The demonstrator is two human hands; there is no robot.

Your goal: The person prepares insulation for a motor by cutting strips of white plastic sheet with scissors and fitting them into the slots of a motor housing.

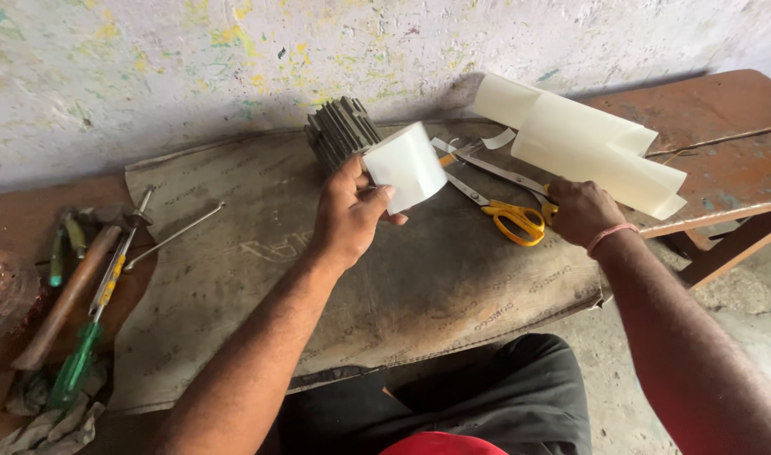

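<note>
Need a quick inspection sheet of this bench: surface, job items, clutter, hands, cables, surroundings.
Surface: worn grey mat over a rusty brown bench.
Job's things: slotted metal core partly wrapped in a white sheet; yellow-handled scissors; loose roll of cream sheet.
Clutter: green-handled screwdriver, wooden-handled hammer, rags at left.
Grips: left hand holds the wrapped core; right hand at the scissors.
Cables: nothing seen.
Surroundings: paint-flecked wall.
</note>
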